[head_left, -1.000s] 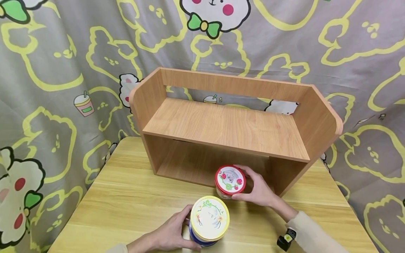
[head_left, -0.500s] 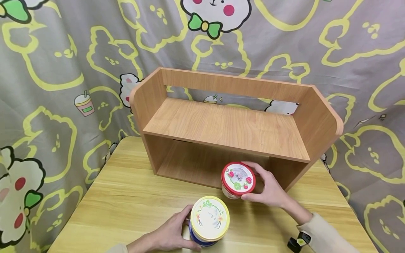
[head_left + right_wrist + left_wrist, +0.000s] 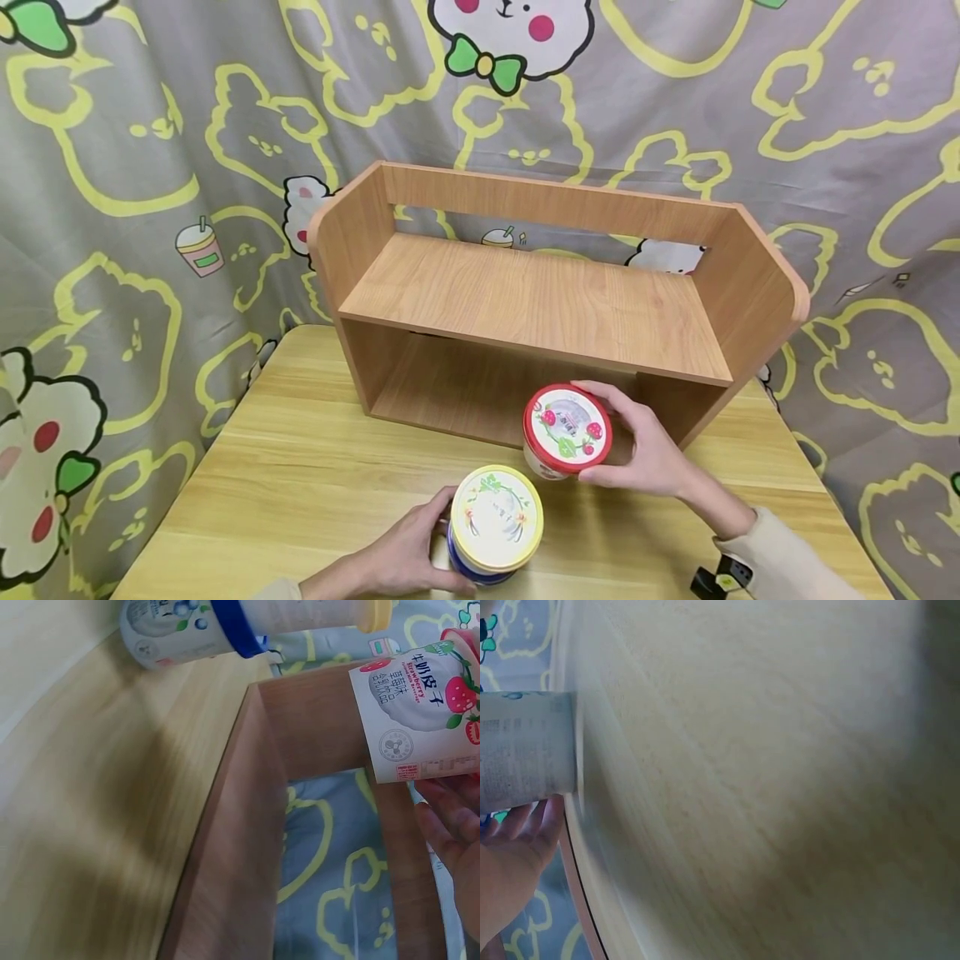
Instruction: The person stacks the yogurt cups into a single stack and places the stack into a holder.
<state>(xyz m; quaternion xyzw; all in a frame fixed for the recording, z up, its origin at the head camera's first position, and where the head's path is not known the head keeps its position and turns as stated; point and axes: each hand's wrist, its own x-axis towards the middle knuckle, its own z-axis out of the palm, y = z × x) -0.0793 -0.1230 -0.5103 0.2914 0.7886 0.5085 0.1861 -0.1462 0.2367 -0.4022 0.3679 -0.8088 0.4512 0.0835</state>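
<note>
My right hand [image 3: 637, 446] holds a strawberry yogurt cup with a red lid [image 3: 567, 429], fingers at its back and thumb at its front. The cup is slightly tilted, and in the right wrist view the strawberry cup [image 3: 420, 712] hangs above the table surface. My left hand [image 3: 408, 542] curves round a stack of two cups near the table's front. On top is a yellow-lidded cup [image 3: 497, 517]; beneath it is a blue-lidded blueberry cup [image 3: 176, 630]. In the left wrist view, left-hand fingers [image 3: 532, 825] touch the lower cup's side [image 3: 525, 750].
A two-level wooden shelf [image 3: 525, 292] stands on the wooden table [image 3: 300, 467], just behind the cups. Its side panels and the upper board's front edge rise near my right hand. A patterned curtain [image 3: 135, 333] hangs behind.
My right hand has shifted right with the strawberry cup, away from the shelf's middle, and the cup has tilted a little. The left hand and stacked cups have stayed in place.
</note>
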